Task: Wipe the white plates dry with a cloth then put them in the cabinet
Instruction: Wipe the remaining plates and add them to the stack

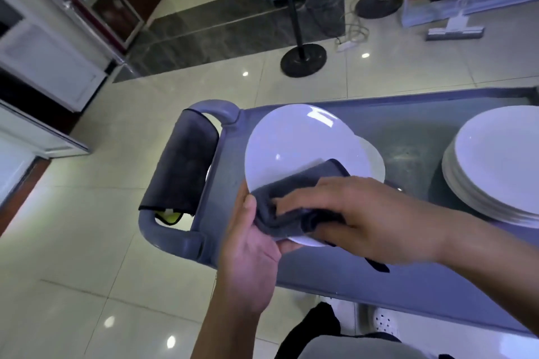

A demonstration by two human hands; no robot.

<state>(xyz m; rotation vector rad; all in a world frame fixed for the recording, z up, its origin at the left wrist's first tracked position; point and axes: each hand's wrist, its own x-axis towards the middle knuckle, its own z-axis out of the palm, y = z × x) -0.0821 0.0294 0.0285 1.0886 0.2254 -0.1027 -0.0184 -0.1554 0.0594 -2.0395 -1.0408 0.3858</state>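
The grey cart (408,285) fills the lower right of the view, its tray top bearing all the plates in sight. At its left end a dark cloth (182,163) hangs over the handle (172,234). Beyond it, at the far left, the white cabinet (49,67) stands well apart from the cart, across open tiled floor, and no plate can be seen in it from here.

On the right of the tray sits a stack of white plates (495,160), several high; whether these are wet or already wiped I cannot tell from this angle.

Nearer the handle, 1 white plate (303,148) is held tilted above the tray, with what looks like the edge of another plate (376,160) just behind it.

The left hand (250,245) grips the plate's near rim, thumb on the upper face and fingers underneath. The right hand (350,213) presses a grey cloth (291,204) onto the plate's lower part, fingers curled into the folds.

By my judgement the task is at its early-to-middle stage: 1 plate is mid-wipe, its upper face not yet covered by the cloth, and the whole stack, plus every trip to the cabinet, is still left.
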